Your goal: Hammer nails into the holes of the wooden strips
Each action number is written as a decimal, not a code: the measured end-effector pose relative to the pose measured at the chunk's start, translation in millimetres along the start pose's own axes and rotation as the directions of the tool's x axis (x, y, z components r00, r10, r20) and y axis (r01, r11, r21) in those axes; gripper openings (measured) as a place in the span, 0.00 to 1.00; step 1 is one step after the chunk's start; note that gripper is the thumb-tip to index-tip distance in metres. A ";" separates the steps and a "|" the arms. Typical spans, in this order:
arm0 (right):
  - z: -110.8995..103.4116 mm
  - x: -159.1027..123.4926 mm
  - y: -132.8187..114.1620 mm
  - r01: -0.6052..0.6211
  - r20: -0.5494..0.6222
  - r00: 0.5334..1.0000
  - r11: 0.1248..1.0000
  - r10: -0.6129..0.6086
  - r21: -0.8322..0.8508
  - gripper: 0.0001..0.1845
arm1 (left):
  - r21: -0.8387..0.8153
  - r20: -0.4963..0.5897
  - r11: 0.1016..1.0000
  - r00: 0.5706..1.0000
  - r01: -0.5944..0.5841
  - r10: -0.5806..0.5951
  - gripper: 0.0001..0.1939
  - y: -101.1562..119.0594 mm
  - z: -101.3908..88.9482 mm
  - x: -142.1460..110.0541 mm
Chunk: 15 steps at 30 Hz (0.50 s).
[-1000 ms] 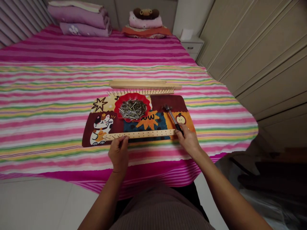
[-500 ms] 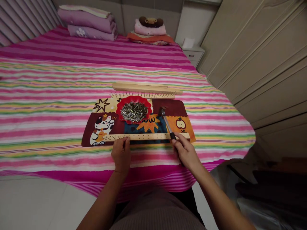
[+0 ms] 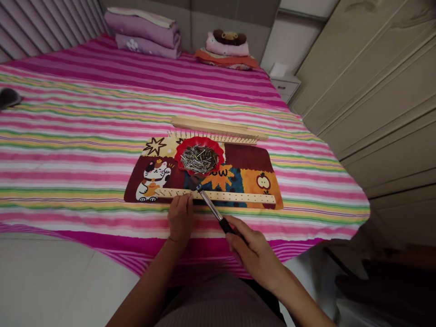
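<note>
My right hand (image 3: 254, 245) is closed round the black grip of a hammer (image 3: 211, 205). The hammer's head is over the near wooden strip (image 3: 235, 196), close to my left fingertips. My left hand (image 3: 180, 215) is pinched at the strip's near edge, on a nail that the fingers mostly hide. Several nails stand up from the strip's left end, and rows of small dark marks run along the rest. A red scalloped bowl (image 3: 220, 159) full of loose nails (image 3: 199, 159) sits just behind. The strip lies on a patterned mat (image 3: 248, 156) with a cat picture.
Behind the bowl lies a strip studded with upright nails (image 3: 218, 136), with plain wooden strips (image 3: 211, 122) beyond it. A striped cloth (image 3: 85, 150) covers the bed. Folded bedding (image 3: 143, 34) is stacked at the back. A dark object (image 3: 9, 97) lies far left; wardrobe doors (image 3: 368, 91) stand right.
My right hand has swung the hammer left, from over the mat's right part to beside my left fingertips. My left hand stays pinched at the strip. The view has shifted slightly.
</note>
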State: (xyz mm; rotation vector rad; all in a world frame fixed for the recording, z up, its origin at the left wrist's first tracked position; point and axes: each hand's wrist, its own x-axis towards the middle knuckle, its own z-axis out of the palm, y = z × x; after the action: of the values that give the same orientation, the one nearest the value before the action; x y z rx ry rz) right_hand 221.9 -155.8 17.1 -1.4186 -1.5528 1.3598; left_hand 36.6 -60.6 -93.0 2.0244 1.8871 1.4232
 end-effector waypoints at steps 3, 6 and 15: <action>1.3 -1.4 -5.1 -0.031 0.028 0.999 0.999 0.031 -0.008 0.21 | 0.014 -0.009 0.999 0.999 -0.032 0.032 0.11 -1.9 0.9 -0.8; 2.9 -5.1 -11.3 -0.006 0.017 1.000 0.999 0.006 -0.044 0.22 | 0.033 0.002 0.998 0.999 -0.050 0.050 0.11 -2.4 0.7 -1.1; 2.5 -1.4 -6.4 0.017 -0.036 0.999 0.996 -0.020 -0.089 0.21 | 0.012 0.031 1.000 0.999 -0.023 0.023 0.11 -0.9 0.1 -1.7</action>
State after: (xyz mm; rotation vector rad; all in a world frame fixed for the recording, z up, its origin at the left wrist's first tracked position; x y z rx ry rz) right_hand 218.0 -157.1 22.7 -1.4698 -1.6160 1.2612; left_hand 36.2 -61.7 -94.6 2.0683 1.8718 1.3805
